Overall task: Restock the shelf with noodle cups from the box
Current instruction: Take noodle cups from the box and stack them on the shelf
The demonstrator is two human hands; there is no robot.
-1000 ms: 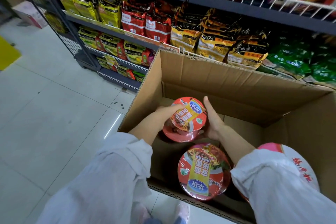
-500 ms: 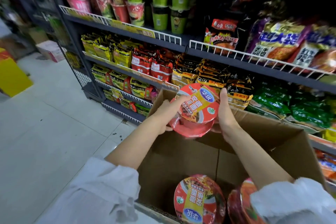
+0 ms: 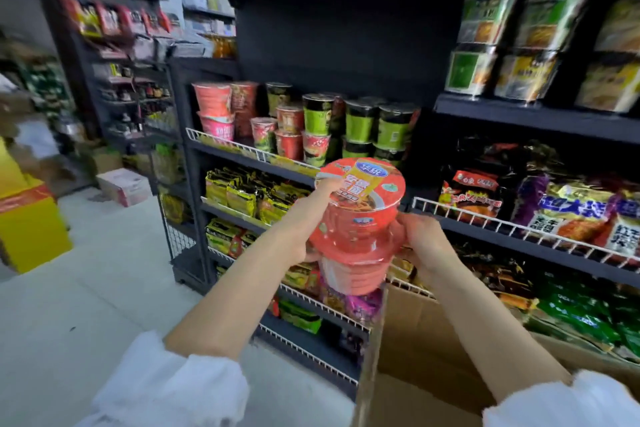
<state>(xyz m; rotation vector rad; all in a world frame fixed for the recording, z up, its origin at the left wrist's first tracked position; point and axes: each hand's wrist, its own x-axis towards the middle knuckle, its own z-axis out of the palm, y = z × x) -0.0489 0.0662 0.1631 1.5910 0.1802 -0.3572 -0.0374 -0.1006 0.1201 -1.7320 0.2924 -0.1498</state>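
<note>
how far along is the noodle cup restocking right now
Done: one red noodle bowl is out of the cardboard box. In hand: left hand and right hand grip it in front of the shelves. Left: setting it on the cup shelf; nothing placed yet.

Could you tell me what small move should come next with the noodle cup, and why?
Probably lift the noodle cup up and forward toward the cup shelf. Left hand and right hand grip it above the box, below that shelf's rail.
</note>
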